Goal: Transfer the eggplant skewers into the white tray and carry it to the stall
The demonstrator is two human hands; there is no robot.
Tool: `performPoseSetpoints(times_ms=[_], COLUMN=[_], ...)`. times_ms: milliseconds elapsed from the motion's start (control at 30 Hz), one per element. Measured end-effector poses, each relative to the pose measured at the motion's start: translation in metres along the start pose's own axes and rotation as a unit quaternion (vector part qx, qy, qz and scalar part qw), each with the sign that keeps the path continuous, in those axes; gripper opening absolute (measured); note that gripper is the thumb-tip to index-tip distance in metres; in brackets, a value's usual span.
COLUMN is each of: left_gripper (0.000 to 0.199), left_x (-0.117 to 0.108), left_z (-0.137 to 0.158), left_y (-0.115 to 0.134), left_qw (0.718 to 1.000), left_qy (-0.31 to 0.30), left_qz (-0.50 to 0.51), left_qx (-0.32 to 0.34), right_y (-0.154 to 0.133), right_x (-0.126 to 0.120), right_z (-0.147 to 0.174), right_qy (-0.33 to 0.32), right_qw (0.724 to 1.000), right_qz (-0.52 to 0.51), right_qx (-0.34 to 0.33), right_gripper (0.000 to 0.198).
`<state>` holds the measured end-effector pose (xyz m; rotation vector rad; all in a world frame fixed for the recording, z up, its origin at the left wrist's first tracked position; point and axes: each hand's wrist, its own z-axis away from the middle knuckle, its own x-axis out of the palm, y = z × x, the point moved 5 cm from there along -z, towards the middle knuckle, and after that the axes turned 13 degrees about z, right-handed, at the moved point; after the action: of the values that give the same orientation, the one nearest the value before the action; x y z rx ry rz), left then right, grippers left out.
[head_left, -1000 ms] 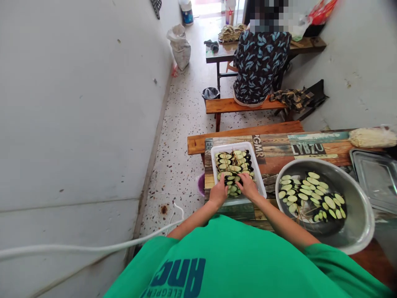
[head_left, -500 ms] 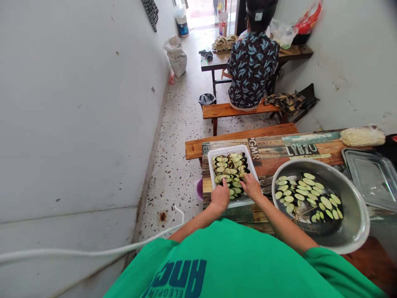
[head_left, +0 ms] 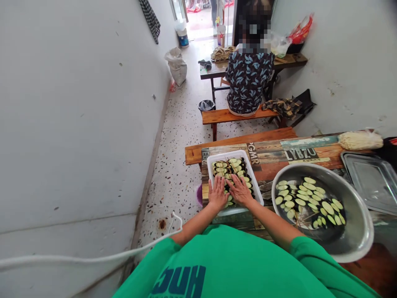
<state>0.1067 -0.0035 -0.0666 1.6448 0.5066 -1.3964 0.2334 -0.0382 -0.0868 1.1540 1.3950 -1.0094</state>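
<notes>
A white plastic tray [head_left: 256, 188] on the near left of the table holds rows of eggplant slices [head_left: 235, 167] on thin wooden skewers. My left hand [head_left: 218, 193] lies flat with its fingers stretched out over the slices on the tray's left side. Beside it, my right hand [head_left: 240, 191] rests palm down on the slices, fingers spread. Neither hand grips anything, and both cover part of the lower rows. To the right stands a large metal basin [head_left: 356, 223] with more skewered eggplant slices [head_left: 305, 194] inside.
A metal tray [head_left: 372, 174] and a bag of skewers [head_left: 360, 140] lie at the table's right. Beyond the table are two wooden benches [head_left: 242, 142], with a person in a patterned shirt [head_left: 249, 82] seated facing away. A white cable [head_left: 124, 253] hangs at left.
Both hands have flattened onto the eggplant slices and come closer together; before, their fingers were bent at the slices. The view has tilted slightly upward.
</notes>
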Motion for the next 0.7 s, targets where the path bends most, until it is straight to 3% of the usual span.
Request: performPoseSetpoints(times_ms=[100, 200, 300, 400, 467, 500, 533, 567, 633, 700], left_gripper=[0.077, 0.062, 0.059, 0.058, 0.057, 0.057, 0.058, 0.058, 0.059, 0.058], left_x=[-0.014, -0.011, 0.002, 0.014, 0.02, 0.022, 0.024, 0.025, 0.028, 0.03], left_z=[-0.017, -0.043, -0.066, -0.074, -0.073, -0.073, -0.072, -0.072, -0.073, -0.074], left_y=[0.014, 0.022, 0.02, 0.019, 0.018, 0.018, 0.018, 0.018, 0.019, 0.019], left_qw=[0.997, 0.982, 0.983, 0.987, 0.99, 0.99, 0.991, 0.991, 0.991, 0.991], left_qy=[0.01, -0.041, -0.055, -0.037, -0.028, -0.028, -0.032, -0.037, -0.046, -0.051], left_qz=[0.007, 0.027, 0.041, 0.049, 0.046, 0.042, 0.037, 0.033, 0.026, 0.021], left_qx=[0.081, 0.183, 0.169, 0.15, 0.133, 0.128, 0.127, 0.127, 0.125, 0.125], right_y=[0.006, 0.006, 0.011, 0.04, 0.081, 0.108, 0.138, 0.168, 0.208, 0.224], right_x=[0.015, 0.019, 0.005, -0.022, -0.042, -0.051, -0.058, -0.062, -0.061, -0.055], right_z=[0.002, -0.002, 0.001, 0.027, 0.066, 0.093, 0.125, 0.163, 0.244, 0.291], right_qy=[-0.031, -0.066, -0.075, -0.037, 0.001, 0.018, 0.028, 0.03, -0.028, -0.073], right_qw=[0.999, 0.997, 0.995, 0.994, 0.992, 0.982, 0.956, 0.902, 0.724, 0.653], right_qz=[-0.017, -0.045, -0.072, -0.1, -0.112, -0.112, -0.108, -0.102, -0.122, -0.158], right_qx=[0.003, 0.013, 0.005, -0.002, 0.064, 0.148, 0.27, 0.418, 0.678, 0.737], right_gripper=[0.057, 0.055, 0.054, 0.052, 0.047, 0.044, 0.043, 0.044, 0.041, 0.032])
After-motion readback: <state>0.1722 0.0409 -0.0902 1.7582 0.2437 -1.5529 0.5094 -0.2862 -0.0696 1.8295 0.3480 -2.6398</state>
